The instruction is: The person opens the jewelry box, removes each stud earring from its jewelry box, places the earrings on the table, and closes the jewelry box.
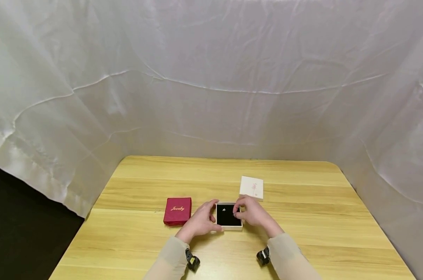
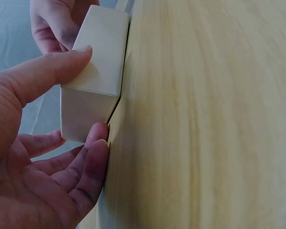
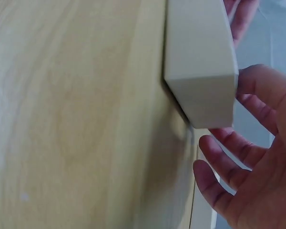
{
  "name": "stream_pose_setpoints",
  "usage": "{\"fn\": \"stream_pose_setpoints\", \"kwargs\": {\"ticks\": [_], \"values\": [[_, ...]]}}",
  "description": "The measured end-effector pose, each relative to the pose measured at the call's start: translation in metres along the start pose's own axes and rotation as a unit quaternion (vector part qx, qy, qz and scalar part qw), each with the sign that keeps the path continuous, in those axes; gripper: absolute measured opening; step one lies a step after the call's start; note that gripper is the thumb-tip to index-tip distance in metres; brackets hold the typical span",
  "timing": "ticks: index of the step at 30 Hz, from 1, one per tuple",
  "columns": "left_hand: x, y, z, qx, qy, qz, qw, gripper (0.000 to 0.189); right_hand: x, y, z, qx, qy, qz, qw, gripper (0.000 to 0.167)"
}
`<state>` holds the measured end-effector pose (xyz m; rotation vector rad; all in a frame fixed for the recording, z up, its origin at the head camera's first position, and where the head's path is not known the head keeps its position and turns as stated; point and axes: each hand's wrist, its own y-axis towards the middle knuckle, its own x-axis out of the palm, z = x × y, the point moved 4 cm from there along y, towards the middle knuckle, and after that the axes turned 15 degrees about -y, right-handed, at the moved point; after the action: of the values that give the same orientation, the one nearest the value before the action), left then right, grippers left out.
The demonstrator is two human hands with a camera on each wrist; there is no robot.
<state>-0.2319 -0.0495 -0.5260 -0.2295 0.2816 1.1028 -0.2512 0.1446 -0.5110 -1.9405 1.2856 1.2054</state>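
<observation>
A small open jewelry box (image 1: 229, 228) with cream walls and a black pad inside lies on the table before me. My left hand (image 1: 203, 219) grips its left end, thumb on the near wall and forefinger at the far corner. In the left wrist view, the thumb presses the box wall (image 2: 102, 52). A tiny star-shaped earring (image 1: 223, 209) sits on the pad's left half. Over the right half, my right hand (image 1: 251, 212) pinches a tiny earring between thumb and forefinger, mostly hidden by the fingertips. In the right wrist view, the box wall (image 3: 200, 43) hides those fingertips.
A dark red box (image 1: 178, 212) with gold "Jewelry" lettering lies left of my left hand. Behind the right hand lies a white lid (image 1: 250, 186) with a pink print. The wooden table (image 1: 320, 217) is backed by pale cloth (image 1: 211, 109).
</observation>
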Motion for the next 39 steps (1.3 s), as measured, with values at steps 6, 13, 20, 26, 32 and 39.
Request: {"fn": "stream_pose_setpoints", "kwargs": {"ticks": [6,13,20,26,32,39], "values": [[0.000,0.000,0.000,0.002,0.001,0.003,1.0000,0.093,-0.014,-0.009,0.006,-0.006,0.039,0.024,0.9989,0.019],[0.001,-0.001,0.000,-0.001,0.000,0.000,1.0000,0.093,-0.026,-0.021,0.023,0.021,0.057,0.034,0.9976,0.014],[0.001,-0.001,0.000,0.001,0.003,0.002,1.0000,0.093,-0.036,-0.033,0.048,0.073,0.054,0.037,0.9952,0.012],[0.000,0.001,0.000,0.005,0.006,0.002,1.0000,0.093,-0.041,-0.046,0.074,0.114,0.041,0.044,0.9917,0.007],[0.000,0.000,0.000,0.005,0.005,0.002,1.0000,0.093,-0.045,-0.056,0.094,0.132,0.009,0.045,0.9902,0.005],[0.000,0.000,0.000,0.008,0.006,0.002,0.9999,0.093,-0.046,-0.061,0.099,0.137,-0.028,0.039,0.9894,0.007]]}}
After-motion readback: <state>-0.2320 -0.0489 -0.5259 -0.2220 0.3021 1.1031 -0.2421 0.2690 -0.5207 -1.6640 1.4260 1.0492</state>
